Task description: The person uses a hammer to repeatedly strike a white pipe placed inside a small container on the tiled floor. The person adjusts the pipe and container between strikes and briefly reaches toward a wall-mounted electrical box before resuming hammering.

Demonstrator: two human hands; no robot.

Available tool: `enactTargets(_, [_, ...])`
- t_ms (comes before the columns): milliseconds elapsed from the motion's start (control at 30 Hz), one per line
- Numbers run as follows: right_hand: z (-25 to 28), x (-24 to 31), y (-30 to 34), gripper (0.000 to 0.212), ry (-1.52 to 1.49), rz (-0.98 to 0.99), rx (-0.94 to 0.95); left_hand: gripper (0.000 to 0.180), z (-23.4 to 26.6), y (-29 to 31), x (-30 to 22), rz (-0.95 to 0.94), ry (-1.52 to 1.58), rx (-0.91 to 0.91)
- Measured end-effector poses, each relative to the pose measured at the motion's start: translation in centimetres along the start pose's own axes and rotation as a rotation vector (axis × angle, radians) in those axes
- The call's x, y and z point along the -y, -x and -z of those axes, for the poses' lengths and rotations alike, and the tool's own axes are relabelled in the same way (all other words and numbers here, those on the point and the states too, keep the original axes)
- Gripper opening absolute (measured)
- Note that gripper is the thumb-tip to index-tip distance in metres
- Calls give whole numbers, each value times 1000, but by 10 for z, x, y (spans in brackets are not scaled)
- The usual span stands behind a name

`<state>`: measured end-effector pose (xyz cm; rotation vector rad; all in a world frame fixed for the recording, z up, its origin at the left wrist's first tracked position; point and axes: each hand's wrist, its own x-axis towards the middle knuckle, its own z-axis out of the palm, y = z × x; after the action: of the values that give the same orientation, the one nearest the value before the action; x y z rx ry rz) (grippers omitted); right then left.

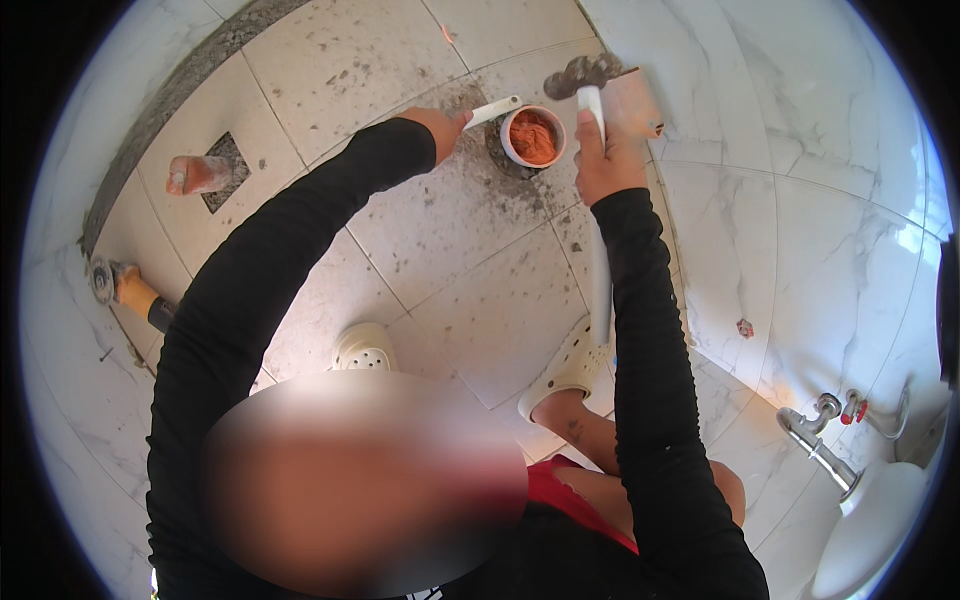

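Hammer (582,76) at upper right of the frame, in right hand (610,165); fingers wrapped around the pale handle just below the head, thumb lying along it. Should be head-heavy: dark metal end likely carries most of the weight, long stiff handle hanging toward the lower part of the frame. Choking up near the head should steady it; lower down gives more swing. Left hand (440,132), upper middle, fingers closed on a white bar (492,111) with a hole in its tip; looks light and stiff, hold at the end away from the hole. Between the hands, white pipe (504,146) set in floor (440,290), orange stuffing (533,137) inside; stuffing looks soft, crumpled, easy to pinch; pipe rim probably stiff, could chip under a knock.
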<state>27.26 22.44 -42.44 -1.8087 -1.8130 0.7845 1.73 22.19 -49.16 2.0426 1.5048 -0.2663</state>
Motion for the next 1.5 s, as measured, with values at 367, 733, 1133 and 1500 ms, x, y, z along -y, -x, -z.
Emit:
enactTargets(367, [-24,18,-7,53,196,-92,123,77,-14,-3,3,133,213,-39])
enactTargets(733, [-40,2,-1,53,235,-29,73,77,-13,-13,16,209,400,103])
enactTargets(1133, [-23,-18,58,58,72,-155,-52,81,-17,2,21,77,251,-61])
enactTargets(1500, [-10,12,67,54,36,-88,-131,75,-4,21,9,41,81,-80])
